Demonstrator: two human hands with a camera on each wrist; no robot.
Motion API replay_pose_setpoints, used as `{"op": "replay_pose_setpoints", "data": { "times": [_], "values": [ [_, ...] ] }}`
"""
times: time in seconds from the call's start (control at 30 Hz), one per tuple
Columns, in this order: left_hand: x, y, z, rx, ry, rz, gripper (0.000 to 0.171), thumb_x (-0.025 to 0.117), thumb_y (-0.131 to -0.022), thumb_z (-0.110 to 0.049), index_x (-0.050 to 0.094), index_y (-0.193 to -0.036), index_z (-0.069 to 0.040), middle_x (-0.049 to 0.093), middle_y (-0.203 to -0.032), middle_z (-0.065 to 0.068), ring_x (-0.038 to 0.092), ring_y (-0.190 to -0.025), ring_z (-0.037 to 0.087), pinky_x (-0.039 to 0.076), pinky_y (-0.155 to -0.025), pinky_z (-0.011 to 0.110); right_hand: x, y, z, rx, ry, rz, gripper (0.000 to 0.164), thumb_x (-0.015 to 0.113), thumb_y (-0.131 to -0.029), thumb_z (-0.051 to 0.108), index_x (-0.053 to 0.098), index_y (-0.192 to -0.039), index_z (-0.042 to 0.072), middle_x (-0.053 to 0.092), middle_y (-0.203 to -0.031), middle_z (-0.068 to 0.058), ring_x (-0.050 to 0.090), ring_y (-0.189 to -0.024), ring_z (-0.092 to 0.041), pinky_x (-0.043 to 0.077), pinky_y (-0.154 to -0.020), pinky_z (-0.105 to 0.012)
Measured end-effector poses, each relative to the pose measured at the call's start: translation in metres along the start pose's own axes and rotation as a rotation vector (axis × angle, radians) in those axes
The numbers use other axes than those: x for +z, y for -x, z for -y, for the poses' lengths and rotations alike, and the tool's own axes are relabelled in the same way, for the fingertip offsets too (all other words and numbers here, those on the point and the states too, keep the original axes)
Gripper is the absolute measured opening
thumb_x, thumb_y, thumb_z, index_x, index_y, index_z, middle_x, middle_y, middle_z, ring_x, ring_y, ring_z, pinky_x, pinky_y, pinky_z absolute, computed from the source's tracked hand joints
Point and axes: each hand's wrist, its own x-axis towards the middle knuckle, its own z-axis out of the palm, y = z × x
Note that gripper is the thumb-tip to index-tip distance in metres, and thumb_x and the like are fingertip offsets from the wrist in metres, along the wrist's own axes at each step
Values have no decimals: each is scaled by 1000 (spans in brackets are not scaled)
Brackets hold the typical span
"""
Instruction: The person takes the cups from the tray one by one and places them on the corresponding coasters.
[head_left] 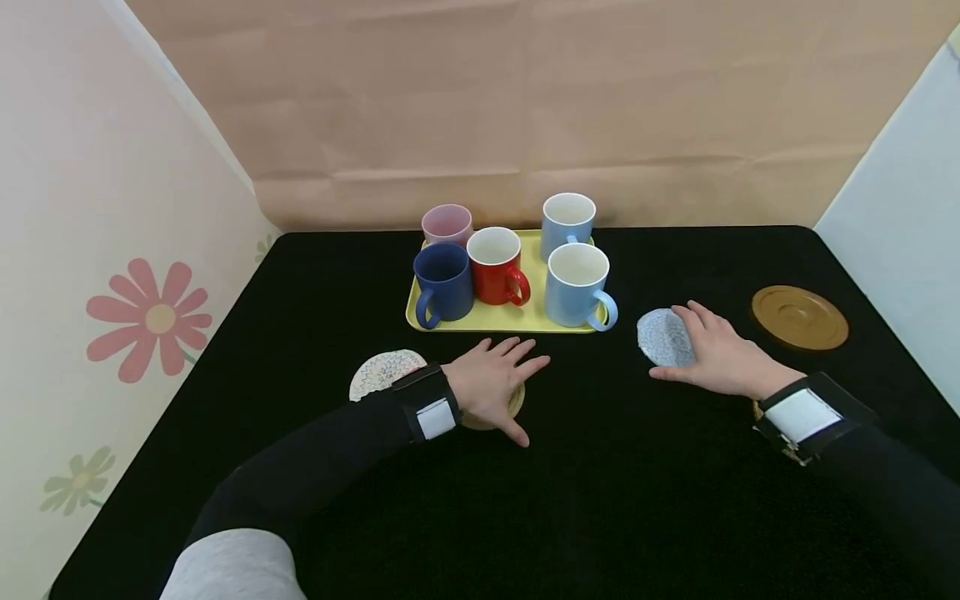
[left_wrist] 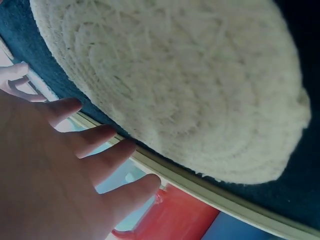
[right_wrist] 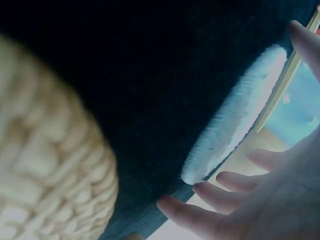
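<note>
My left hand point(head_left: 491, 383) is spread, palm down, over a beige round coaster point(head_left: 517, 402) that it mostly hides. A white speckled coaster point(head_left: 384, 372) lies partly behind that wrist. In the left wrist view, a pale woven coaster point(left_wrist: 175, 90) fills much of the picture, beyond the straight fingers point(left_wrist: 107, 160). On the right, my right hand point(head_left: 720, 354) reaches over the edge of a light blue speckled coaster point(head_left: 660, 335), thumb and fingers apart. The right wrist view shows this coaster point(right_wrist: 235, 117) flat on the black cloth, close by the extended fingers.
A yellow tray point(head_left: 532, 312) at the back carries a pink mug point(head_left: 447, 223), a dark blue mug point(head_left: 444, 283), a red mug point(head_left: 495, 267) and two light blue mugs. At right lies a brown round coaster point(head_left: 799, 317). A woven tan coaster point(right_wrist: 55, 155) sits under the right wrist.
</note>
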Motion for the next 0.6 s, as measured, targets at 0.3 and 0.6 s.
{"op": "replay_pose_setpoints", "data": {
  "times": [0.3,0.6],
  "values": [
    [-3,-4,-1,-30,24,36,113,70,-69,-73,16,-157,-26,10,-162,9,14,-145,31,17,-113,55,-2,-10,-3,16,-34,29,114,71,-78,62,17,-145,-13,19,-142,-43,23,-124,-63,30,-92,-74],
    [-4,-6,-1,-30,34,37,113,72,-68,-72,18,-156,-26,11,-161,9,16,-145,32,18,-113,53,0,-13,-5,3,-10,-6,106,68,-80,63,24,-142,-10,28,-135,-42,32,-117,-59,39,-85,-69]
  ]
}}
